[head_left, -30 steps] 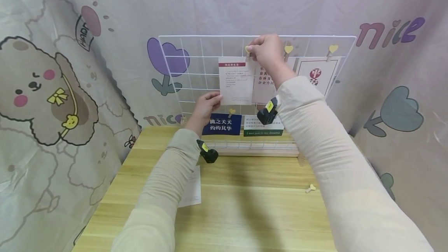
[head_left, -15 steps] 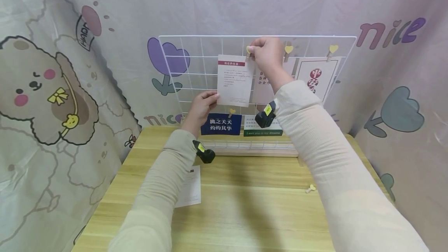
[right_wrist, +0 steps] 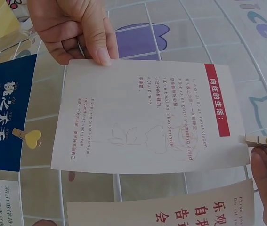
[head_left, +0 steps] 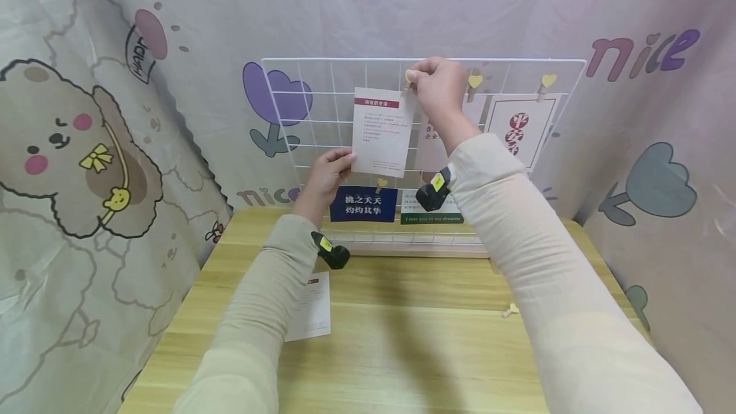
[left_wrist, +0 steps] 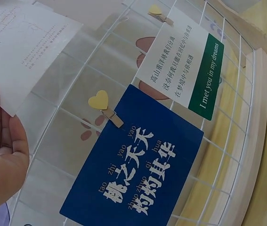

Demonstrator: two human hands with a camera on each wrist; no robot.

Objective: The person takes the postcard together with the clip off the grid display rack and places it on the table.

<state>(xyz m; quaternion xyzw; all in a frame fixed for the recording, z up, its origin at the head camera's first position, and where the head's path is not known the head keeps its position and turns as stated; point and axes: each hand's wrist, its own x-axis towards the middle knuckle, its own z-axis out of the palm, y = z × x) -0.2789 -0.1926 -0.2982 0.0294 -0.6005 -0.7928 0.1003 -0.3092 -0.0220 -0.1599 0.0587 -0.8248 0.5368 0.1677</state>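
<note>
Delicately, a person's left hand (head_left: 330, 174), left of centre in the head view, pinches the lower left edge of a white card (head_left: 379, 133), thumb on the printed front and fingers bent behind. The card stands at the middle of the frame, near upright with a slight lean, in front of a white wire grid (head_left: 314, 92). It should weigh next to nothing and, judging by how flat it lies when gripped at one edge, is stiff for paper, though a hard squeeze would likely crease it. The smooth-looking stock might slide under a loose fingertip; its plain left and lower margins appear the best places to take hold, clear of the print. A red banner with white characters crosses its head, numbered lines of small print run beneath, a smaller block of text sits near the foot, and a faint reddish line drawing spreads over its right half. At its upper right corner, a small wooden clip (right_wrist: 259, 140) topped with a yellow heart is pinched by the right hand (head_left: 441, 85), well apart from the left; whether the clip's jaws bite the card cannot be told. Farther right, partly behind the right sleeve (head_left: 506, 203), hangs a pale card (head_left: 430, 151) with red characters.
</note>
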